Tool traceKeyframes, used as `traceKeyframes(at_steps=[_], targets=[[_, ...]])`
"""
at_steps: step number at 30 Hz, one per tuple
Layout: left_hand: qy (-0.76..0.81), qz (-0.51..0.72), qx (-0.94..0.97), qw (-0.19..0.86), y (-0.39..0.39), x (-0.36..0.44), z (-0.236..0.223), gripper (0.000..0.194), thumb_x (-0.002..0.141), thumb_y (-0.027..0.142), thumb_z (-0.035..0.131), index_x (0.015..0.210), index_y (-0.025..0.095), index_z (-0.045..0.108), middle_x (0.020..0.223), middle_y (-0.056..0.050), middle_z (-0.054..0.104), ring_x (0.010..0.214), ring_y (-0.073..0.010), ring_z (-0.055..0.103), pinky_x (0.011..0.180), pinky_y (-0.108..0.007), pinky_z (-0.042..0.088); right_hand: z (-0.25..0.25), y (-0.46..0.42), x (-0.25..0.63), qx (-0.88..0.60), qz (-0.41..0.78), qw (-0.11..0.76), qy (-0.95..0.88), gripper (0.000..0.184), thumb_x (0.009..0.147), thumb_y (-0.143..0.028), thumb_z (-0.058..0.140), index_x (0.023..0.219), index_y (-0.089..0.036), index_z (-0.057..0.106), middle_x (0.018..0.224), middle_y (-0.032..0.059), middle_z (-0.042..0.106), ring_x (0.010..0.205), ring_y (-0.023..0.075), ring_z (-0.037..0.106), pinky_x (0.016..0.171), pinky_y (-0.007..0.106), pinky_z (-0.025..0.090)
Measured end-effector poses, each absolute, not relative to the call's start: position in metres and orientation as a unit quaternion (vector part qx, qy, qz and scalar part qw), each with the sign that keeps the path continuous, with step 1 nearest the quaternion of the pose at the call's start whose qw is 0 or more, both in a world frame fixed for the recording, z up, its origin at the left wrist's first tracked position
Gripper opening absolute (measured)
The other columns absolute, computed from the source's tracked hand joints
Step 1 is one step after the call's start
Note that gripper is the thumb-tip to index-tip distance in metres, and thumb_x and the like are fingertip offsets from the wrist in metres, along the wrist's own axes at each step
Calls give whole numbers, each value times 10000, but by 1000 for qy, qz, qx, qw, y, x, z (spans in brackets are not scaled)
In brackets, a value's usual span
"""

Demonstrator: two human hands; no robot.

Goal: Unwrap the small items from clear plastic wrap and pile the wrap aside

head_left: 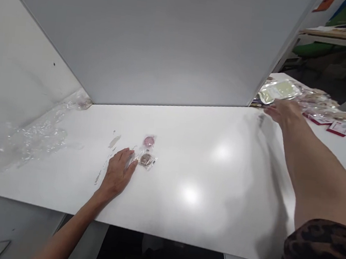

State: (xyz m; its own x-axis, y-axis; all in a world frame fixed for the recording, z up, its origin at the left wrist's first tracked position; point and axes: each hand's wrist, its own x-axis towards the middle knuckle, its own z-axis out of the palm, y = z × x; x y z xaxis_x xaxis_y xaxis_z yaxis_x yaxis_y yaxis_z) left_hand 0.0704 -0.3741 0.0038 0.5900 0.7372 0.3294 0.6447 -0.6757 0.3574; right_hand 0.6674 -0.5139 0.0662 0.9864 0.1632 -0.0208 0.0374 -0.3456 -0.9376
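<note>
My left hand (pixel 117 172) lies flat on the white table (pixel 204 182), fingers stretched out, its fingertips touching a small clear packet with a brown round piece (pixel 146 159). Just beyond it lies a second clear packet with a pink round piece (pixel 149 142). My right hand (pixel 281 112) reaches far to the right, at the edge of a pile of packets (pixel 320 106), beside a large pale green pouch (pixel 277 91). Its fingers are blurred and I cannot make out whether they hold anything.
A grey upright panel (pixel 145 40) closes off the back of the table and a white wall panel (pixel 18 76) the left. Crumpled clear plastic film (pixel 33 135) lies along the left edge. Red-and-white packets (pixel 335 127) lie at the far right. A shelf frame (pixel 333 39) stands behind.
</note>
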Motion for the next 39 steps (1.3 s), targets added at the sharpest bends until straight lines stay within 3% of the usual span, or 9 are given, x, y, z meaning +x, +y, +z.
traceKeyframes(at_steps=[5,12,15,20,24,27,31,35,39], targets=[[373,227,894,98,-371,73,4,443,1022,486,433,1328,232,629,1415,-148,666,1399,-318,581,1223,-534,427,36,-544,609,-777,141,612,-48,230,964,0,544,866,-198,479,748,-19,508,644,85,553,694,247,519],[384,193,897,106,-380,84,11,443,1055,357,396,1405,171,593,1482,-151,639,1410,-270,552,1236,-452,379,43,-544,485,-748,219,585,-225,79,906,-97,712,895,-157,662,884,37,645,757,125,636,692,257,500],[385,184,896,122,-381,86,12,482,1083,386,404,1491,164,536,1519,-146,617,1425,-254,535,1237,-420,355,50,-508,422,-734,235,509,-383,69,913,-200,733,976,-179,716,990,65,709,878,174,653,773,287,523],[348,176,909,146,-382,86,13,546,1091,466,437,1554,180,480,1573,-132,573,1451,-254,500,1230,-409,335,59,-433,326,-729,213,340,-555,325,932,-330,722,1227,-192,726,1311,112,712,1154,267,649,1023,362,515],[330,183,914,148,-384,88,13,523,1086,470,467,1518,180,521,1516,-124,619,1415,-259,526,1200,-403,345,57,-396,285,-788,196,247,-529,465,785,-317,875,1197,-180,708,1230,125,727,1238,313,609,980,331,527],[320,177,919,149,-384,91,12,532,1076,505,482,1504,192,535,1475,-120,645,1393,-271,535,1186,-414,350,56,-392,276,-792,270,272,-475,380,669,-230,957,933,-174,689,946,66,737,982,237,653,816,278,544],[315,170,921,153,-383,93,10,520,1068,505,496,1469,182,566,1466,-136,645,1385,-296,527,1185,-440,345,68,-411,288,-765,305,380,-422,350,721,-142,916,716,-169,567,720,-2,633,713,111,555,697,231,481],[310,172,923,146,-383,94,9,413,1097,368,401,1388,184,629,1435,-133,652,1361,-301,537,1170,-449,351,86,-444,304,-719,289,457,-436,302,795,-269,875,767,-166,593,816,28,670,748,118,556,744,275,461],[343,177,913,131,-382,93,9,547,1000,72,330,1496,186,529,1396,-139,663,1322,-287,559,1127,-440,379,84,-473,289,-657,400,339,-541,339,719,-361,897,932,-182,704,1003,69,726,955,208,636,921,368,502]])
